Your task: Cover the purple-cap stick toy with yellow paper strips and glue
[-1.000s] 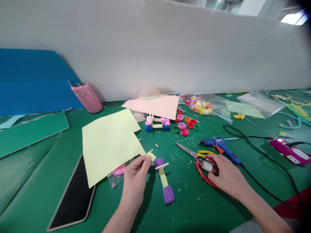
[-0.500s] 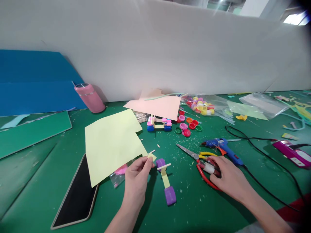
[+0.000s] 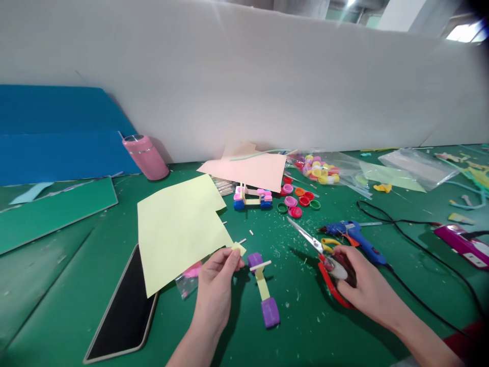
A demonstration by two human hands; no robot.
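Observation:
My left hand [image 3: 218,272] pinches a small piece of pale yellow paper [image 3: 239,248] between thumb and fingertips. Close to its right lies a small craft piece [image 3: 263,288], a yellow strip with a purple block at each end and a short white stick across it. My right hand [image 3: 364,278] grips a pair of scissors [image 3: 316,245] with red and yellow handles, raised slightly above the table, blades pointing up and left. Fingers and handles partly hide one another. A large pale yellow sheet [image 3: 179,224] with a cut-out corner lies beyond my left hand.
A blue glue gun [image 3: 357,235] with its cord lies just beyond my right hand. Farther back are a small toy car [image 3: 252,198], coloured rings [image 3: 291,202], a bag of coloured caps [image 3: 319,168] and pink paper [image 3: 252,168]. At left are a phone [image 3: 122,316] and a pink bottle [image 3: 147,157].
My right hand has lifted the scissors a little off the table, their shadow now apart from the blades. My left hand still pinches the paper piece. The view has shifted slightly.

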